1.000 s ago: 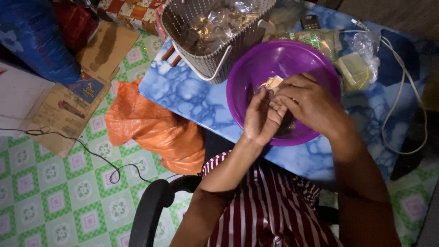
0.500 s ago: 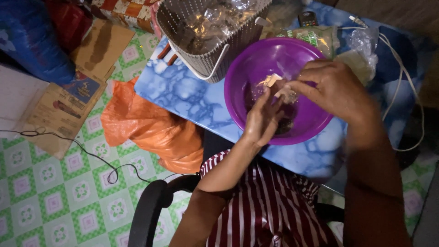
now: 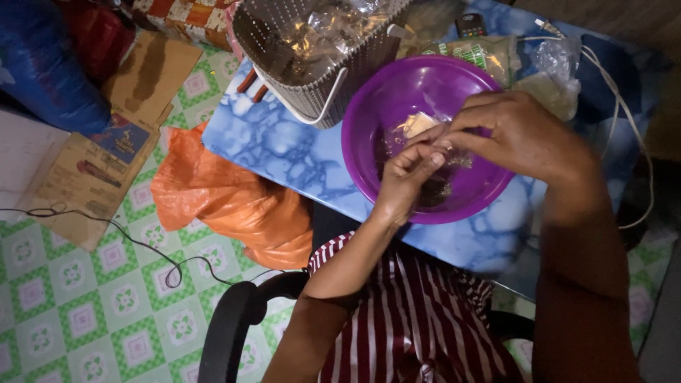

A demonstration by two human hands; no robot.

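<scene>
Fingers point(image 3: 425, 159) of both hands meet over the purple bowl point(image 3: 397, 92), pinching a small clear plastic packet point(image 3: 454, 157) between them; the left hand point(image 3: 406, 181) grips it from below and the right hand point(image 3: 521, 138) closes on it from above. What the packet holds is too blurred to tell.

Green-and-white patterned floor tiles point(image 3: 85, 319) fill the lower left, open apart from a thin black cable point(image 3: 142, 245) that loops across them. The bench point(image 3: 284, 152), marbled blue and white, runs aslant from upper left to lower right, and its near edge ends just above the person's striped shirt point(image 3: 418, 319). A crumpled orange plastic bag point(image 3: 227, 206) lies on the floor against that edge. Flat brown cardboard packages point(image 3: 92, 170) with a blue printed panel lie at the left, beside a big blue bag point(image 3: 42, 64).

On the bench a grey perforated basket point(image 3: 319, 92) with a white handle holds crumpled clear wrappers, and it touches the bowl's rim. Inside the bowl sits a pale square piece point(image 3: 420, 124) with dark bits under the hands. Behind the bowl lie a green-labelled pouch point(image 3: 482, 53) and a clear bag point(image 3: 557, 74). A white cord point(image 3: 624, 106) curves along the right edge.
</scene>
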